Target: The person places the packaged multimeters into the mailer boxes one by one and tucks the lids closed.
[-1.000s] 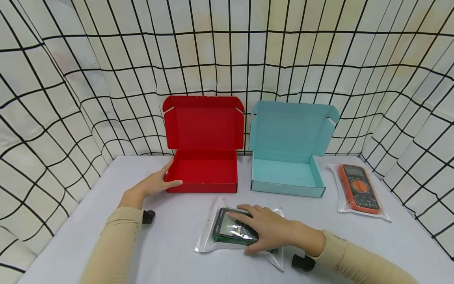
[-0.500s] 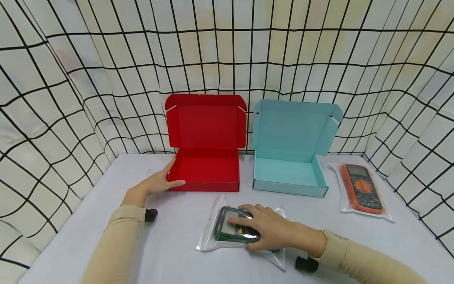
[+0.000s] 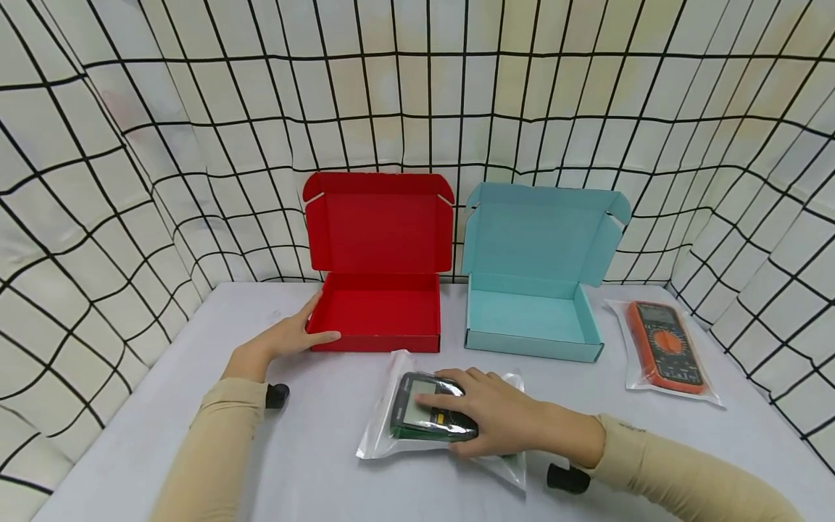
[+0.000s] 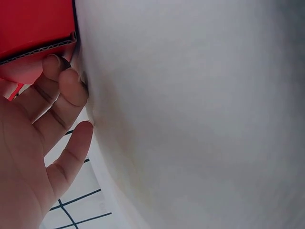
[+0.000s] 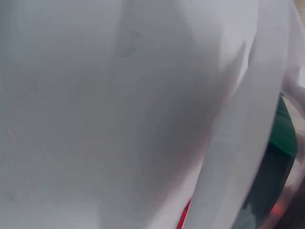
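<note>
My right hand [image 3: 499,413] grips a green-and-black handheld meter [image 3: 424,412] inside a clear zip bag [image 3: 378,441], thumb on the near side and fingers over the far side. A grey display shows at the meter's left; the hand covers its right part. In the right wrist view, the meter's green edge [image 5: 284,126] shows through the bag above a shadow on the cloth. My left hand [image 3: 274,344] touches the front left corner of an open red box [image 3: 375,343], thumb along the front wall and fingers at the side wall. In the left wrist view, fingertips [image 4: 71,86] meet the box's side.
An open light blue box [image 3: 531,344] stands right of the red one. Farther right lies a bagged orange multimeter [image 3: 664,348]. White cloth [image 3: 313,457] covers the table, and a black-gridded curtain [image 3: 417,87] encloses the back and sides.
The right hand has tightened on the bagged meter, and the bag's far left corner has risen slightly. The whole view shifted a little early on. The left hand stays at the red box.
</note>
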Demonstrator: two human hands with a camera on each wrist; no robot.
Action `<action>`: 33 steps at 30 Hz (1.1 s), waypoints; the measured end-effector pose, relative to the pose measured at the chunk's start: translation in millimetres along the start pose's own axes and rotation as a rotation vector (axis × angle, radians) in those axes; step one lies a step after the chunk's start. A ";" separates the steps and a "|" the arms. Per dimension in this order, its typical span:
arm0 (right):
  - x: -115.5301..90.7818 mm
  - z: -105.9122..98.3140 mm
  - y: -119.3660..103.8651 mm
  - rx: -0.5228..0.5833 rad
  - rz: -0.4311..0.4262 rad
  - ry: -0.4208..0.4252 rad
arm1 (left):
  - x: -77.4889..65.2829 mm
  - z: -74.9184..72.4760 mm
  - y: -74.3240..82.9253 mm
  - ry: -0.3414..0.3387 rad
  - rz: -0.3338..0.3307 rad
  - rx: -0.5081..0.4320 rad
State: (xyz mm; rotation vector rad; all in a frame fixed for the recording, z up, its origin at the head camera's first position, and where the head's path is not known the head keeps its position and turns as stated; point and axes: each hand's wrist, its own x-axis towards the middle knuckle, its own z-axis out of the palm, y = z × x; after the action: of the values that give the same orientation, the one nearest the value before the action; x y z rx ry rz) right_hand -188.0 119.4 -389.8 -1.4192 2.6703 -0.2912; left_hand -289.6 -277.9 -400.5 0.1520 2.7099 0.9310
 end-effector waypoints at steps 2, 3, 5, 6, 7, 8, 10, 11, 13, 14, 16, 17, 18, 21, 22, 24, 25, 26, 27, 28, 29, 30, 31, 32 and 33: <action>0.2 -4.2 0.0 -0.003 -0.002 0.009 | -0.1 -0.3 -0.1 -0.003 0.004 -0.005; 0.2 -6.4 0.0 -0.003 -0.004 0.012 | 0.1 -0.3 -0.2 -0.004 0.005 -0.009; 0.4 -11.0 0.3 -0.001 -0.010 0.020 | 0.1 -0.6 0.4 -0.007 0.007 -0.012; 0.6 -13.4 0.5 0.000 -0.013 0.025 | 0.2 -0.6 0.5 -0.008 0.005 -0.013; 0.9 -15.8 0.7 -0.001 -0.015 0.029 | 0.2 -0.6 0.6 -0.008 0.004 -0.013; 1.2 -18.3 1.0 -0.005 -0.019 0.035 | 0.2 -0.4 0.8 -0.008 0.002 -0.012; 1.8 -23.5 1.7 -0.004 -0.023 0.046 | -0.2 -0.4 0.8 -0.007 0.000 -0.008; 2.0 -26.0 2.1 -0.005 -0.026 0.055 | -0.3 -0.3 0.7 -0.007 -0.002 -0.009; 2.3 -30.8 3.6 -0.005 -0.025 0.066 | -0.1 -0.3 0.2 -0.007 0.000 -0.011; 2.4 -33.2 4.5 -0.007 -0.026 0.074 | -0.1 -0.3 0.2 -0.008 0.003 -0.013; 3.4 -38.2 6.4 -0.008 -0.027 0.090 | 0.3 -0.2 -0.1 -0.008 0.007 -0.019; 4.1 -40.6 7.5 -0.010 -0.030 0.098 | 0.5 -0.1 0.1 -0.008 0.008 -0.021; 4.9 -43.1 8.6 -0.012 -0.031 0.103 | 0.7 0.0 0.1 -0.008 0.011 -0.020; 7.9 -49.5 12.3 -0.015 -0.038 0.125 | 0.7 0.4 1.1 -0.005 0.007 -0.018; 9.0 -51.1 13.9 -0.013 -0.041 0.132 | 0.7 0.4 1.7 -0.005 0.004 -0.017; 11.0 -54.4 16.7 -0.004 -0.040 0.140 | 0.5 0.2 2.1 -0.005 -0.001 -0.014; 11.9 -56.0 17.9 0.002 -0.037 0.143 | 0.1 0.1 2.6 -0.006 -0.003 -0.015; 12.8 -57.7 18.8 0.008 -0.035 0.146 | -0.1 0.0 2.7 -0.006 -0.005 -0.014; 13.9 -59.3 19.7 0.013 -0.035 0.149 | -0.2 -0.2 2.8 -0.006 -0.006 -0.010; 14.9 -60.9 20.3 0.017 -0.031 0.151 | -0.4 -0.4 2.6 -0.006 -0.008 -0.008; 15.9 -62.6 20.8 0.019 -0.029 0.154 | -0.7 -0.6 2.5 -0.005 -0.008 -0.008; 16.8 -64.1 21.4 0.020 -0.026 0.158 | -0.3 -0.6 2.1 -0.004 -0.010 -0.007; 17.9 -65.4 22.0 0.022 -0.025 0.163 | -0.6 -0.7 2.4 -0.005 -0.009 -0.004; 19.2 -66.4 22.9 0.023 -0.026 0.169 | -0.6 -0.8 2.4 -0.004 -0.010 -0.002; 20.5 -67.2 23.8 0.024 -0.029 0.176 | -0.5 -0.8 2.5 -0.006 -0.010 -0.001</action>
State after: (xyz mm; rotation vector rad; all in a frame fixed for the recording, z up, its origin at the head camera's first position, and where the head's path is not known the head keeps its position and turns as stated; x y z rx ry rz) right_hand -230.8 123.5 -329.4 -1.4912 2.7742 -0.4698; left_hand -289.3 -276.5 -398.3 0.1405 2.7023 0.9278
